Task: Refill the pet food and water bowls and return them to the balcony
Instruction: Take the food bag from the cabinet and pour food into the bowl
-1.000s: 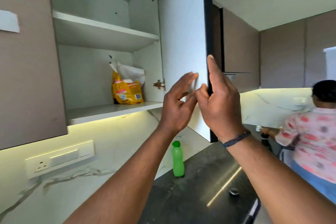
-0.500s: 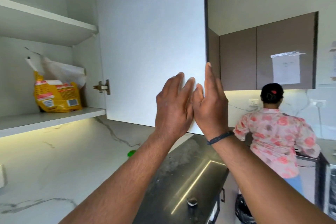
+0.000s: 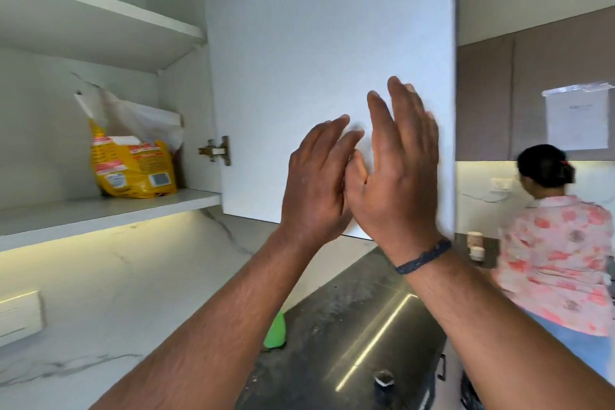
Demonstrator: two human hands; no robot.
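A yellow pet food bag with a torn white top stands on the lower shelf of an open wall cupboard at the left. The white cupboard door stands open in the middle of the view. My left hand and my right hand are raised side by side in front of the door's inner face, fingers straight, holding nothing. Whether they touch the door I cannot tell. No bowls are in view.
A dark worktop runs below, with a green bottle partly hidden by my left arm and a small dark object. A person in a pink floral shirt stands at the right. A socket sits on the marble wall.
My right hand has left the door's edge and now lies flat before its inner face beside the left. The view has shifted, so the door and bag appear further right.
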